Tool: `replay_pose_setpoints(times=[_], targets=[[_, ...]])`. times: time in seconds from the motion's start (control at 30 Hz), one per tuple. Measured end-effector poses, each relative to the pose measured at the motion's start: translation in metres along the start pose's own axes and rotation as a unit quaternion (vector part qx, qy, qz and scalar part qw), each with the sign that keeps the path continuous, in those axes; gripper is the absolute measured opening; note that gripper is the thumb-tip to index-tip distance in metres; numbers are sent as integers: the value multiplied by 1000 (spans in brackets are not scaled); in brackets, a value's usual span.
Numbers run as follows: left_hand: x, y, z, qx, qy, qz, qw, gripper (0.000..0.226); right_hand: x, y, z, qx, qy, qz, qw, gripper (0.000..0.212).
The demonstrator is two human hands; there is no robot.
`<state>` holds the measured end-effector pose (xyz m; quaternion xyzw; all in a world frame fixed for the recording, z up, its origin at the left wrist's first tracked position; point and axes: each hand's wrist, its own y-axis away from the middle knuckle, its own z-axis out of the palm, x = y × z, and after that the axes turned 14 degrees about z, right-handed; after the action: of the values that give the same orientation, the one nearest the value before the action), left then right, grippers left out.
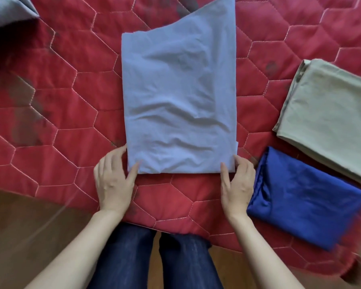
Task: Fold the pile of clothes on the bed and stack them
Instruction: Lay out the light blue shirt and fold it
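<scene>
A: Item one, left hand (113, 180)?
B: Fingers under the near left corner of the pale blue-grey folded cotton garment (179, 101), thumb on top; pinching that corner.

A: Right hand (237, 182)?
B: Same hold at the near right corner, thumb over the cloth, fingers along its right edge. Both forearms bare.

A: The garment itself?
B: Long rectangle lying flat on the red quilted bedspread with hexagon stitching (67, 113), creased across the middle, near edge straight between the two hands, far end uneven and slanting up to the right.

A: Items to the right?
B: Folded royal-blue shiny garment (304, 197), just beside the right hand, on the bedspread. Beyond it, a folded khaki-beige garment (329, 113), its near corner close to the blue one; whether they touch I cannot tell.

A: Remainder?
B: Grey cloth (6, 9) at the far left corner, partly out of view. Dark blue denim trouser legs (154, 259) against the bed's near edge. Brown wooden floor (29, 236) below
</scene>
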<state>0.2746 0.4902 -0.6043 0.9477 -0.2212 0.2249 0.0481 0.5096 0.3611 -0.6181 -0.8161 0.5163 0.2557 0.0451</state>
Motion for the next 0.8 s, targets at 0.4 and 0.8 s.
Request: replay_pose_setpoints(times=[0.4, 0.8], targets=[[0, 8, -15, -33, 263, -252, 931, 12, -1, -13, -24, -106, -97, 164, 976, 4], [-1, 8, -19, -54, 131, -173, 975, 36, 12, -15, -30, -62, -26, 56, 996, 19]])
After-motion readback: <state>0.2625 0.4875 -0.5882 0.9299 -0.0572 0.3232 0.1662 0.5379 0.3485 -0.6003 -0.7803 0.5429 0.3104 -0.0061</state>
